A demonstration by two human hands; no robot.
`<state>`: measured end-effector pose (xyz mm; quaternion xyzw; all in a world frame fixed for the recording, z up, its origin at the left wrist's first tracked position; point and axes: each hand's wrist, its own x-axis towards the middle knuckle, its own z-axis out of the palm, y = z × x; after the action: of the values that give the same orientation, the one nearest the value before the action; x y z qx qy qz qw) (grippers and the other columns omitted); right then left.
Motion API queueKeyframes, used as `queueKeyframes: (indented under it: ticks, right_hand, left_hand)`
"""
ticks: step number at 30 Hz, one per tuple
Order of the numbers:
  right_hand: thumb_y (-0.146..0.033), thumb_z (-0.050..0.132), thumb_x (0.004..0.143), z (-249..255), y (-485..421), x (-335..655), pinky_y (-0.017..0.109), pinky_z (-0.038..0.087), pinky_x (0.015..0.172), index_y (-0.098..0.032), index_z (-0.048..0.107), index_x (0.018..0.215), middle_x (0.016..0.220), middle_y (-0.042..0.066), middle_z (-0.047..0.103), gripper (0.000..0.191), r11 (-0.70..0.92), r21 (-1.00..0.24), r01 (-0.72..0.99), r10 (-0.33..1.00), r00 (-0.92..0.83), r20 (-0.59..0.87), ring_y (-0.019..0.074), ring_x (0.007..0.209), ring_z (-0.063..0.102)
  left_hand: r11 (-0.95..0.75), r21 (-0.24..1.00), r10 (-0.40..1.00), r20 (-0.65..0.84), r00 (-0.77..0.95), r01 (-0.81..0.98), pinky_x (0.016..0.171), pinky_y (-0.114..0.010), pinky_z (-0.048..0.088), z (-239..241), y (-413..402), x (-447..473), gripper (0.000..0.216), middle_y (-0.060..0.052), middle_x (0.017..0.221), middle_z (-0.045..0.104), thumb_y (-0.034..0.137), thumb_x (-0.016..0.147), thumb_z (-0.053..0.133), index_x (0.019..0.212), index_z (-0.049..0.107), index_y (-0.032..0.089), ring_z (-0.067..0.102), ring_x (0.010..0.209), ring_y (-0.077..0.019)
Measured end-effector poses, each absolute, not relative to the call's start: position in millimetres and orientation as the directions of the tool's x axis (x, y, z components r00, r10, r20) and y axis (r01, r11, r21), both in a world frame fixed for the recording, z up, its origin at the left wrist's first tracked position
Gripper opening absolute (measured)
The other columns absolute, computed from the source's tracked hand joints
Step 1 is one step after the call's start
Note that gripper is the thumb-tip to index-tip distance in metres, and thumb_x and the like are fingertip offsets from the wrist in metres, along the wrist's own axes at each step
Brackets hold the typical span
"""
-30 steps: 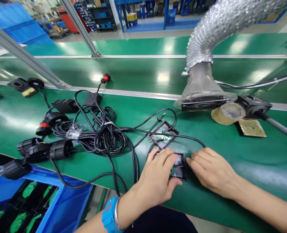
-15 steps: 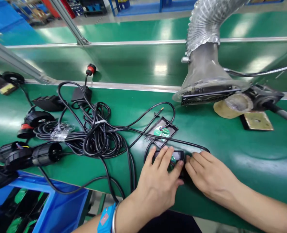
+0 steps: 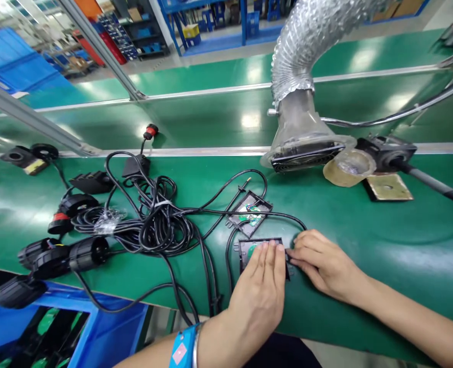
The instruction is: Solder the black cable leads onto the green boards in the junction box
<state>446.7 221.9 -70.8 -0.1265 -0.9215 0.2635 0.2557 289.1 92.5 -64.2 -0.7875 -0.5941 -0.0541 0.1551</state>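
My left hand [image 3: 260, 291] lies flat, fingers together and stretched out, on top of a small black open housing with a green circuit board [image 3: 246, 249] near the front edge of the green bench. My right hand [image 3: 320, 263] is at the housing's right side, its fingers curled and pinching at the edge where a black cable [image 3: 287, 217] comes in. A second open housing with a green board [image 3: 249, 215] lies just behind. What the right fingers grip is hidden.
A tangle of black cables [image 3: 157, 222] with round black connectors [image 3: 69, 253] fills the left of the bench. A silver fume duct [image 3: 301, 87] hangs at the back right beside a tape roll [image 3: 349, 166] and a brass plate [image 3: 389, 186]. A blue bin [image 3: 76, 332] stands below left.
My left hand has straightened and now lies flat over the near housing instead of spread at an angle. My right hand has stayed at the housing's right side. The camera view has shifted.
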Motion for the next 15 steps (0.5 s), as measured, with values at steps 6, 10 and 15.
queueKeyframes:
  ticks: [6,10,15]
  right_hand:
    - [-0.011,0.050,0.090,-62,226,446,0.033,0.049,0.077,-0.016,0.062,0.088,0.080,0.006,0.058,0.014,0.856,-0.506,0.107,0.336,-0.859,0.387,0.0176,0.085,0.054]
    - [-0.012,0.054,0.086,-39,221,435,0.035,0.049,0.079,-0.015,0.059,0.105,0.093,0.008,0.059,0.020,0.841,-0.526,0.125,0.368,-0.846,0.387,0.0196,0.090,0.054]
    - [-0.002,0.044,0.078,-35,202,396,0.037,0.047,0.079,-0.015,0.053,0.098,0.092,0.009,0.056,0.025,0.793,-0.609,-0.007,0.298,-0.868,0.397,0.0213,0.091,0.050]
  left_hand:
    - [-0.338,0.155,0.932,0.190,0.308,0.928,0.106,-0.035,0.044,-37,96,266,0.050,-0.023,0.136,0.048,0.013,0.087,0.044,0.133,0.037,-0.002,0.041,0.134,-0.0282]
    - [-0.098,0.488,0.982,0.186,0.006,0.868,0.099,-0.041,0.048,-9,75,241,0.061,-0.021,0.131,0.047,0.032,0.079,0.065,0.129,0.038,0.008,0.047,0.125,-0.0287]
    - [0.253,0.471,0.966,-0.167,-0.197,0.845,0.065,-0.042,0.054,-10,54,241,0.048,-0.004,0.084,0.059,0.049,0.070,0.075,0.095,0.050,0.018,0.060,0.072,-0.0233]
